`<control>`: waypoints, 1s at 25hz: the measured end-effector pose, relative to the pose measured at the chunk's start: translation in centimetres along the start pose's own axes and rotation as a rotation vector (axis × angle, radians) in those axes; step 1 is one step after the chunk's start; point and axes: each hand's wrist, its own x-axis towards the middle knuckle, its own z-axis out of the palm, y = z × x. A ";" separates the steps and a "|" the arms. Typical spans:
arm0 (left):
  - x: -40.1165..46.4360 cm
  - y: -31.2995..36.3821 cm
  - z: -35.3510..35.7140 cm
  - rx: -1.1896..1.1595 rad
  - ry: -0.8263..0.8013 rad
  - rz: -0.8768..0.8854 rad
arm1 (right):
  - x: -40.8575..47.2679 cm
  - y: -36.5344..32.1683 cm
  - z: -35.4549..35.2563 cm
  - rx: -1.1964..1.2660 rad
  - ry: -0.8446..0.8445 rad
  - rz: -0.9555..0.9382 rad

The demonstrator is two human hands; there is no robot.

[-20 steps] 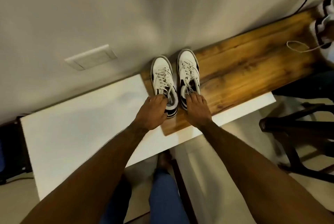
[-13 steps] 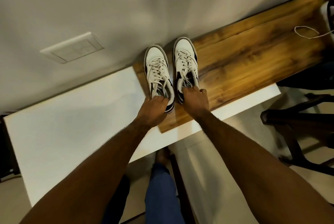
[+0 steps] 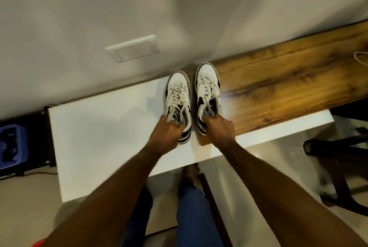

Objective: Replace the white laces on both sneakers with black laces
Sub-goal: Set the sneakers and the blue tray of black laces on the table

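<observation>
Two white sneakers with black side panels and white laces point toward the wall. The left sneaker (image 3: 177,95) now stands on the white table (image 3: 103,127), and my left hand (image 3: 166,135) grips its heel collar with the fingers curled into the opening. Beside it the right sneaker (image 3: 207,87) sits at the left end of the wooden board (image 3: 288,89); my right hand (image 3: 220,129) holds its heel the same way. Both heels are partly hidden under my hands.
A loose white lace (image 3: 360,57) lies on the board at the far right edge. A white wall plate (image 3: 133,50) is on the wall. A blue crate (image 3: 12,145) stands left of the table, a dark chair (image 3: 338,157) to the right.
Both hands have dragged the sneakers leftward and nearer; the left sneaker has moved off the wooden board onto the white table. The camera has swung left.
</observation>
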 end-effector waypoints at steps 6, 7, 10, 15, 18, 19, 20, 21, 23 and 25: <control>-12.6 -5.5 4.2 -0.028 0.010 -0.224 | -0.3 -13.4 3.6 -0.106 -0.099 -0.286; -14.1 -6.3 5.1 -0.034 0.011 -0.267 | -0.2 -15.3 4.5 -0.123 -0.106 -0.325; -18.0 -8.5 8.3 -0.033 0.027 -0.355 | 0.0 -20.2 7.7 -0.162 -0.098 -0.418; -20.9 -9.2 12.3 0.004 0.114 -0.329 | -0.2 -22.1 11.4 -0.176 -0.080 -0.419; -21.7 -9.8 13.9 0.032 0.143 -0.285 | -0.4 -23.0 12.0 -0.203 -0.056 -0.436; -21.8 -10.1 14.3 0.043 0.136 -0.269 | -0.2 -23.3 12.2 -0.209 -0.053 -0.441; -21.9 -10.5 14.5 0.054 0.146 -0.252 | -0.1 -23.5 12.3 -0.216 -0.053 -0.441; -21.9 -10.7 14.6 0.072 0.161 -0.241 | -0.2 -23.5 12.6 -0.215 -0.039 -0.442; -21.9 -10.4 14.9 0.132 0.208 -0.226 | -0.3 -23.2 13.4 -0.221 0.025 -0.463; -22.0 -10.1 14.8 0.183 0.260 -0.239 | -0.4 -22.8 13.9 -0.228 0.078 -0.488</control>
